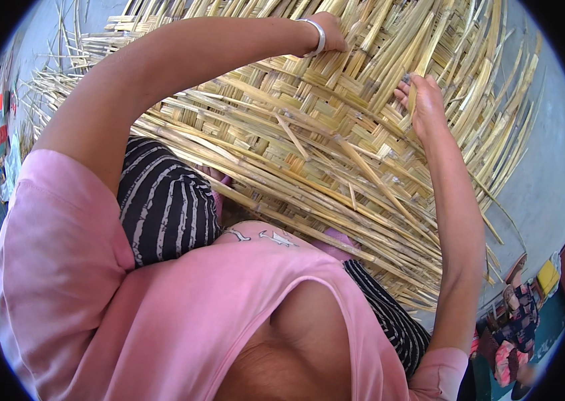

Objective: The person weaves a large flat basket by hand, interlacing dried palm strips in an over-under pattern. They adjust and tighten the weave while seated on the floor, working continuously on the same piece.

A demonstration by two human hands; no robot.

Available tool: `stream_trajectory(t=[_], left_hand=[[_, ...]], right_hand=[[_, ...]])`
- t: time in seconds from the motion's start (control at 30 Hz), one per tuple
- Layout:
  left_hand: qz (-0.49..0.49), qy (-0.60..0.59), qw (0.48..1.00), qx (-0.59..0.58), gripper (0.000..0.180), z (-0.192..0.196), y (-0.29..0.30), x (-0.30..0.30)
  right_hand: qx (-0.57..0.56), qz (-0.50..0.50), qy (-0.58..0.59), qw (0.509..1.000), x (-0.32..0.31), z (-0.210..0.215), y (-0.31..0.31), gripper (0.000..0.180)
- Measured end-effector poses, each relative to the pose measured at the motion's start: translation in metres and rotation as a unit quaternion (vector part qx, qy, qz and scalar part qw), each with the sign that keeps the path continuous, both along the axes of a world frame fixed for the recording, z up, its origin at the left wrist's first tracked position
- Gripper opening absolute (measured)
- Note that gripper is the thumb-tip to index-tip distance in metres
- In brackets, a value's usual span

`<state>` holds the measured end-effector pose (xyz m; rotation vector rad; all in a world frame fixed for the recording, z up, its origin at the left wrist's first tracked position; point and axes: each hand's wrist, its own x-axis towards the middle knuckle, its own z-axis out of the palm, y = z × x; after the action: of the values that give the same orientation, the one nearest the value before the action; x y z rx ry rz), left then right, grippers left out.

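A large woven mat of split cane strips (336, 100) spreads out in front of me, its pale yellow strips crossing in a loose weave. My left hand (329, 33), with a silver bangle at its wrist, is closed low against the far middle of the weave; its fingertips and whatever they grip are hidden. Farther right, my right hand (426, 103) pinches a flat cane strip (412, 103) between thumb and fingers. The strip stands out from the weave near the mat's right part. Long loose ends fan out past the right hand.
Loose cane pieces (366, 167) lie across the mat. Its near edge reaches my legs, in striped black cloth (162, 200). Grey floor (549, 160) shows at the right. Clothes and cloth bundles (516, 321) lie at lower right; coloured items (2, 127) stand at the far left.
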<state>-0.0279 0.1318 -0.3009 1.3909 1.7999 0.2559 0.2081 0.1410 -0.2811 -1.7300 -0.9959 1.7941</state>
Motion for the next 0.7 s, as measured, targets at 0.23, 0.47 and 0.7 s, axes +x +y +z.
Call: stream_trajectory(t=[0.23, 0.47, 0.7], left_hand=[[0.004, 0.002, 1.000, 0.024, 0.051, -0.010, -0.002, -0.001], [0.073, -0.178, 0.980, -0.056, 0.041, 0.006, -0.004, -0.007], [0.032, -0.170, 0.983, -0.067, 0.037, 0.006, -0.002, -0.012]], right_hand=[[0.075, 0.029, -0.143, 0.987, 0.002, -0.002, -0.013, 0.021], [-0.007, 0.154, -0.106, 0.982, -0.032, 0.012, -0.048, 0.017], [0.007, 0.282, -0.167, 0.945, -0.064, -0.011, -0.063, 0.023]])
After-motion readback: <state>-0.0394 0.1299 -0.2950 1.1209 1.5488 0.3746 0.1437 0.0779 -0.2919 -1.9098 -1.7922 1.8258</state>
